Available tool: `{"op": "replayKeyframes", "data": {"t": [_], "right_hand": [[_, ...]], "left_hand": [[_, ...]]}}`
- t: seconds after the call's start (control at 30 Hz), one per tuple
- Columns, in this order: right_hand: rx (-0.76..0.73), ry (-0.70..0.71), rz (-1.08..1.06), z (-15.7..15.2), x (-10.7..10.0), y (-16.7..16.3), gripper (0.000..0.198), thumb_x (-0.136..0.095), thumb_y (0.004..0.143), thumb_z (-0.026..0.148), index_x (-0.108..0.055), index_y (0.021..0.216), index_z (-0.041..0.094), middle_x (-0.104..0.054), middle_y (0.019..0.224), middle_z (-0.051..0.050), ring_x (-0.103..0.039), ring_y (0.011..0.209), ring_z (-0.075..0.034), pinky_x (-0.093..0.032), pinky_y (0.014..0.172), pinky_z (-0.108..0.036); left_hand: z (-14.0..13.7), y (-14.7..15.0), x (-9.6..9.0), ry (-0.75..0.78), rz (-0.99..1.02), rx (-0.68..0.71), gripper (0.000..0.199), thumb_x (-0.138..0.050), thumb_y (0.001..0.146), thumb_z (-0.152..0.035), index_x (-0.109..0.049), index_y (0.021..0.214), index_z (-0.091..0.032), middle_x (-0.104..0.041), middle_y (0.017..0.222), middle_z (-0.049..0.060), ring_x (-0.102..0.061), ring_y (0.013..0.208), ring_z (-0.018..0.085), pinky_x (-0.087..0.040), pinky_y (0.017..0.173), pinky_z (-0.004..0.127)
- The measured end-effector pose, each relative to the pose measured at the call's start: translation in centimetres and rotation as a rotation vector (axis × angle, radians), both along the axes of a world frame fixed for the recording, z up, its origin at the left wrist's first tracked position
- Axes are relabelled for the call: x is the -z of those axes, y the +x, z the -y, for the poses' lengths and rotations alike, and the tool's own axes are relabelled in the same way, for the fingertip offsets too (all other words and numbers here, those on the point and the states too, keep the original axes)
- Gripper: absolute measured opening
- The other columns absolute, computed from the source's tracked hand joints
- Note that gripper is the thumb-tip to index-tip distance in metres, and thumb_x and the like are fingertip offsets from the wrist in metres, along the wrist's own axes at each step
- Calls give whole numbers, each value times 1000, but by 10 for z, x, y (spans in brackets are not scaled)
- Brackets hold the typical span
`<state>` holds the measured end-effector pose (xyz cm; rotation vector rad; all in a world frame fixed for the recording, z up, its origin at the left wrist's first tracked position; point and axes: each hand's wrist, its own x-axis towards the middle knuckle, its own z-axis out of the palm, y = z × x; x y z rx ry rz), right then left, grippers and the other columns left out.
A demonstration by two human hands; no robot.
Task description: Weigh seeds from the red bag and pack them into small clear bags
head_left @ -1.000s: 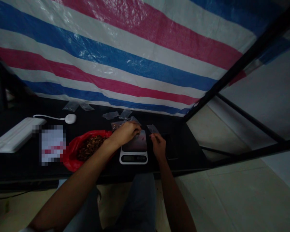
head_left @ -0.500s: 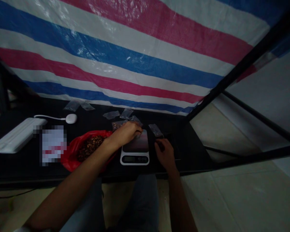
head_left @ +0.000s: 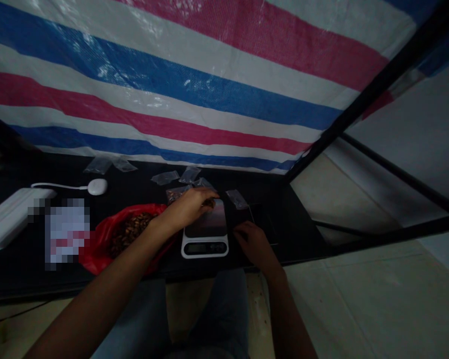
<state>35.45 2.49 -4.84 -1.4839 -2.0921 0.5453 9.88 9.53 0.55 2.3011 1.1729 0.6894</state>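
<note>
My left hand (head_left: 193,204) hangs over the far part of a white kitchen scale (head_left: 205,248), its fingers pinched together. What they hold is hidden, though something brownish shows under the fingertips. My left forearm passes over a red plastic bag (head_left: 92,253), rolled open and full of brown nuts or beans (head_left: 129,232). Behind that hand lies a clear bag with brown pieces (head_left: 175,193) in it. To the right of the scale, my right hand (head_left: 255,245) is low over the black table, thumb and fingers apart, holding nothing visible. A small clear bag (head_left: 237,199) lies beyond it.
More clear plastic bags (head_left: 165,177) lie along the back of the table. At left are a white power bank-like block (head_left: 7,219), a cable with a white round-ended piece (head_left: 97,187) and a blurred packet (head_left: 67,232). A striped tarp (head_left: 194,109) hangs behind; a black frame bar (head_left: 359,109) slants at right.
The view has shifted slightly, moving the table items left. My left hand stays above the scale. My right hand has come a little closer to the table's near edge.
</note>
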Motion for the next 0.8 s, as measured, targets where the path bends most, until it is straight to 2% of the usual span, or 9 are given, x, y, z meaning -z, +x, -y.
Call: {"op": "replayKeyframes", "data": {"t": [0.2, 0.33, 0.57, 0.8], "right_hand": [[-41, 156, -176, -27, -29, -24, 10, -66, 93, 19, -76, 94, 20, -76, 87, -5, -70, 77, -19, -56, 75, -32], [-72, 201, -243, -52, -40, -43, 10, -66, 91, 20, -76, 95, 21, -77, 87, -4, -69, 76, -19, -53, 71, -31], [-205, 223, -261, -76, -41, -56, 10, -66, 90, 16, -75, 91, 20, -76, 96, -6, -70, 90, -20, -53, 84, -33], [-268, 206, -197, -81, -37, -64, 12, -66, 93, 21, -78, 90, 21, -73, 99, -7, -70, 97, -20, -54, 90, -35]], "left_hand": [[-1, -3, 9, 34, 101, -8, 44, -64, 87, -9, -69, 131, -16, -71, 128, 12, -70, 117, 25, -54, 107, 39], [-1, -3, 14, 81, 154, -2, 44, -63, 89, -9, -67, 131, -16, -69, 131, 13, -66, 124, 27, -51, 112, 45], [1, -3, 23, 102, 241, 0, 50, -59, 87, -5, -62, 135, -17, -65, 135, 13, -63, 128, 26, -49, 116, 47], [9, -14, 20, 70, 309, -44, 50, -53, 91, -7, -58, 140, -16, -61, 141, 14, -60, 132, 24, -51, 114, 44]]}}
